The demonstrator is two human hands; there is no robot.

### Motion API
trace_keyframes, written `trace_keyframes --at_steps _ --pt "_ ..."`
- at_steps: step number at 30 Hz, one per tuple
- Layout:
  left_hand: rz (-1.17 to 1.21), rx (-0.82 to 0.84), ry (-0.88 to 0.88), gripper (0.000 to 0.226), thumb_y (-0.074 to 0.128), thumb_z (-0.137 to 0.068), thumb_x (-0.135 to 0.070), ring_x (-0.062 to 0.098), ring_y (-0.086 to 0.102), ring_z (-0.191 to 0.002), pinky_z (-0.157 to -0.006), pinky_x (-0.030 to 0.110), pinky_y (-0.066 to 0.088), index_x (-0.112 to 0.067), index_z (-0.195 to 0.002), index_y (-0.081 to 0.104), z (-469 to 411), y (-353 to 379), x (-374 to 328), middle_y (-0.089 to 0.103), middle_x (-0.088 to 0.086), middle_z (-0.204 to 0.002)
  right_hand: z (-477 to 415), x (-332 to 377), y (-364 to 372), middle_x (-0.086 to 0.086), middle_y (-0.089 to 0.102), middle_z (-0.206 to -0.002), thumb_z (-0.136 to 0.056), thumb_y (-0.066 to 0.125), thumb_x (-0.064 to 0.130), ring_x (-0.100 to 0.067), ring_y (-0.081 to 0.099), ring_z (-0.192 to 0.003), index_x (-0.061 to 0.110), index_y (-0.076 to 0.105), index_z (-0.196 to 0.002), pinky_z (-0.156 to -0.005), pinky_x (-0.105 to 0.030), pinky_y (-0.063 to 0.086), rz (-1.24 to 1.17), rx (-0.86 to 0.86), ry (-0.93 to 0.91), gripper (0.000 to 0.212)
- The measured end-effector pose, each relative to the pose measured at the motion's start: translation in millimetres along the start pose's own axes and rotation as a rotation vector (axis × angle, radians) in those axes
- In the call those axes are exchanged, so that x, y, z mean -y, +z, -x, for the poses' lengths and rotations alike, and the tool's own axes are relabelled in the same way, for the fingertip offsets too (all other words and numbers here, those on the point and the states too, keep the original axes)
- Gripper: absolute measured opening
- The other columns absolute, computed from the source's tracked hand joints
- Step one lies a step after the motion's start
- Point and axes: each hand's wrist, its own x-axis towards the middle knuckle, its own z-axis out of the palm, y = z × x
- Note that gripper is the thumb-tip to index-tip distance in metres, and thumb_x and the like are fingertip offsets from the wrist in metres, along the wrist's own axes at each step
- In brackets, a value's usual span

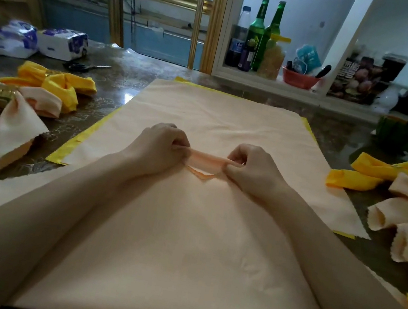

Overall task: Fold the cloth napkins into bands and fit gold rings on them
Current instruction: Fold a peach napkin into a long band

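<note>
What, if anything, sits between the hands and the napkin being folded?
Nothing visible does. The left hand and right hand are on the napkin, each pinching one end of a raised fold at its middle.

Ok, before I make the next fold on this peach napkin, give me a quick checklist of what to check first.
1. Grip on the folded strip: left hand and right hand both pinch its ends. Ok.
2. Strip level between the hands: looks even. Ok.
3. Peach napkin flat ahead: only light creases. Ok.
4. Yellow napkin underneath kept out of the fold: hidden there. Cannot tell.
5. Loose ring at hand: none in view; the gold ring at left sits on a finished napkin. Not ok.
</note>
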Motion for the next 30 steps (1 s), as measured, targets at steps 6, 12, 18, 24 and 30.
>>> trace_keyframes --at_steps 6,12,18,24,30 --pt "0.012 0.013 0.061 0.018 0.062 -0.088 -0.027 0.021 0.057 -0.086 -0.085 0.036 0.045 -0.012 -0.088 0.072 5 -7 -8 0.059 -0.001 -0.083 4 0 8 0.005 0.051 -0.084 -0.076 0.059 0.008 -0.016 0.045 -0.085 0.02 0.048 -0.075 -0.073 -0.024 0.032 0.101 -0.045 -0.19 0.016" --pt "0.033 0.107 0.069 0.015 0.065 -0.086 -0.027 0.015 0.055 -0.087 -0.083 0.029 0.043 -0.015 -0.087 0.072 11 -9 -14 0.061 -0.002 -0.086 9 2 3 0.006 0.049 -0.086 -0.074 0.059 0.005 -0.011 0.041 -0.09 0.021 0.051 -0.072 -0.076 -0.019 0.029 0.101 -0.005 -0.24 0.019" --pt "0.043 0.183 0.057 0.006 0.068 -0.083 -0.018 0.014 0.057 -0.086 -0.075 0.022 0.043 -0.016 -0.089 0.072 10 -13 -11 0.061 -0.007 -0.083 9 7 2 0.002 0.052 -0.097 -0.085 0.057 0.017 -0.014 0.048 -0.097 0.015 0.063 -0.073 -0.084 -0.025 0.036 -0.029 0.102 -0.117 0.014" --pt "-0.042 0.23 0.032 0.019 0.065 -0.086 -0.029 0.003 0.049 -0.073 -0.06 0.01 0.034 -0.021 -0.103 0.066 7 -12 -8 0.054 -0.011 -0.08 8 6 -5 0.004 0.057 -0.094 -0.082 0.065 0.024 -0.006 0.05 -0.078 0.022 0.059 -0.097 -0.068 -0.018 0.04 -0.025 0.199 -0.097 0.016" --pt "-0.061 0.205 0.052 0.015 0.067 -0.083 -0.033 0.006 0.046 -0.067 -0.058 0.017 0.034 -0.021 -0.081 0.06 5 -14 -3 0.053 -0.009 -0.074 10 15 -8 0.009 0.054 -0.08 -0.081 0.062 0.018 -0.01 0.051 -0.077 0.022 0.062 -0.086 -0.063 -0.018 0.039 0.044 0.159 -0.132 0.007"
